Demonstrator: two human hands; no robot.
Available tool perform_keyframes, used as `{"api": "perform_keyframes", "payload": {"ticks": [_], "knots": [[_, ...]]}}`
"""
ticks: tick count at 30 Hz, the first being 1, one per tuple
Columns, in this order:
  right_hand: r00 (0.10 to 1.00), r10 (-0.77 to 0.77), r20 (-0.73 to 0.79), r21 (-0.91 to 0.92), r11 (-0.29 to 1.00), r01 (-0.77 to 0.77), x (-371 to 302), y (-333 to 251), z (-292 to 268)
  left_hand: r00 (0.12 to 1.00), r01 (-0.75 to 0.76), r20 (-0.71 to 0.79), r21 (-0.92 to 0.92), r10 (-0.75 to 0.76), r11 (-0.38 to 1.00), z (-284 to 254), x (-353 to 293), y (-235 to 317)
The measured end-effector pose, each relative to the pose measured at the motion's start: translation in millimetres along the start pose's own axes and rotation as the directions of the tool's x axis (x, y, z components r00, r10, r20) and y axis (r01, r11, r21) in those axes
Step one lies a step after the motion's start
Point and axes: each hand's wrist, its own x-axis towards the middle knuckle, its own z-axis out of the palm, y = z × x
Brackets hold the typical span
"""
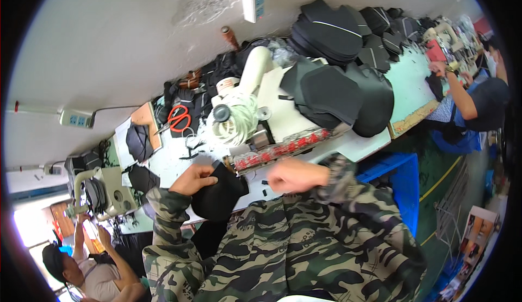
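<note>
Two hands in camouflage sleeves work at a sewing machine [255, 92] on a pale table [168, 163]. The left hand [193, 179] rests on a black fabric piece [220, 193] that lies on the table's near edge, just in front of the machine's needle area, its fingers curled down and pressed on the cloth's upper edge. The right hand [293, 174] hovers just to the right of that piece, closed into a loose fist; whether it grips anything cannot be told.

Red-handled scissors [178, 118] lie farther back on the table, well apart from both hands. Black cut pieces are piled [331, 30] behind the machine, and more drape over its right end [348, 98]. A blue bin [399, 179] stands beside the table. Another person [473, 103] works at the far right, and a third person [81, 269] sits at lower left.
</note>
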Motion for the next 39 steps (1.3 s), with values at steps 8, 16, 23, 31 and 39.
{"api": "perform_keyframes", "payload": {"ticks": [8,16,23,31,39], "knots": [[0.862,0.407,-0.301,0.419,0.869,-0.264,15,18,33,0.999,-0.006,-0.032,0.359,0.019,0.933,31,53,82],[0.838,0.196,-0.509,-0.017,0.971,-0.237,-1,23,-13,0.878,-0.42,0.006,0.493,0.479,0.762,4,84,73],[0.956,0.1,-0.274,-0.563,0.79,-0.244,44,30,-55,0.868,-0.384,-0.071,0.53,0.491,0.756,23,85,64],[0.883,0.207,-0.421,0.195,0.972,-0.134,-10,18,-15,0.995,0.042,-0.09,0.081,-0.035,0.996,53,18,74],[0.729,0.42,-0.541,0.415,0.887,-0.202,2,16,47,0.961,0.135,-0.276,0.38,-0.028,0.915,42,50,52]]}}
